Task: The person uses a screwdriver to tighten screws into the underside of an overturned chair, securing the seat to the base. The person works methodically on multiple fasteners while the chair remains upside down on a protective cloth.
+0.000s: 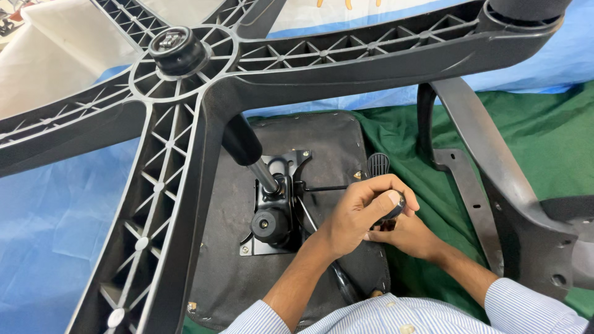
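An office chair lies upside down, its black seat underside (322, 133) facing up. My left hand (359, 213) is closed around a black tool handle (396, 205) at the seat's right edge. My right hand (411, 238) sits just under the left, fingers against the seat edge; what it holds is hidden. The metal mechanism plate (272, 204) and gas cylinder (244, 145) stand just left of my hands. A black lever paddle (378, 164) sticks up just above my left hand.
The black five-arm star base (185, 80) looms close to the camera, across the top and left. A black armrest (482, 167) with a holed bracket lies to the right on green cloth (532, 136). Blue sheeting (55, 210) covers the left.
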